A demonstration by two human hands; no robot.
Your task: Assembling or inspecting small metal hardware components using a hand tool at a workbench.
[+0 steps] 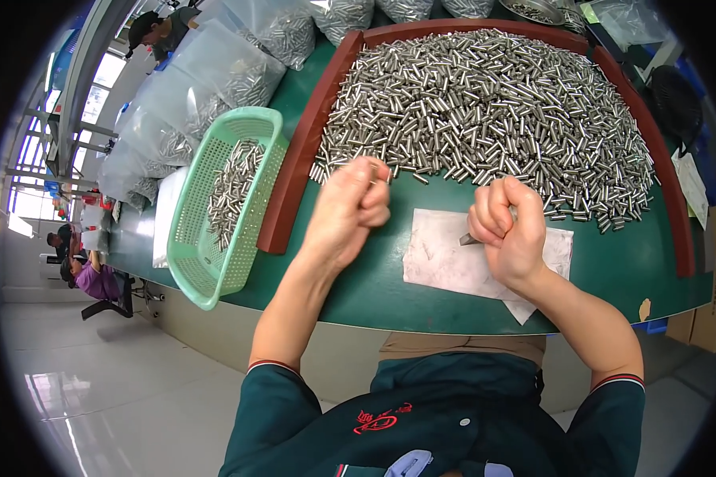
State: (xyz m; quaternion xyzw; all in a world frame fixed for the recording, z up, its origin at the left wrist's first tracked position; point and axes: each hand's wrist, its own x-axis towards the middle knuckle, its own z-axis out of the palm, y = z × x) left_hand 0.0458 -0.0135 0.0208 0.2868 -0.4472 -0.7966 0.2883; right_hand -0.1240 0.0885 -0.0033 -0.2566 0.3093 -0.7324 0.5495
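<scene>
The right hand (507,230) is curled into a fist around a small metal tool (468,238), whose tip pokes out over the white paper (445,258) in the middle of the frame. The left hand (350,211) is closed too, pinching a little metal pin (374,168) at the edge of the big pile of shiny pins (485,103) in the upper middle. A green basket (215,215) with more pins sits to the left. Both arms come up from the bottom.
</scene>
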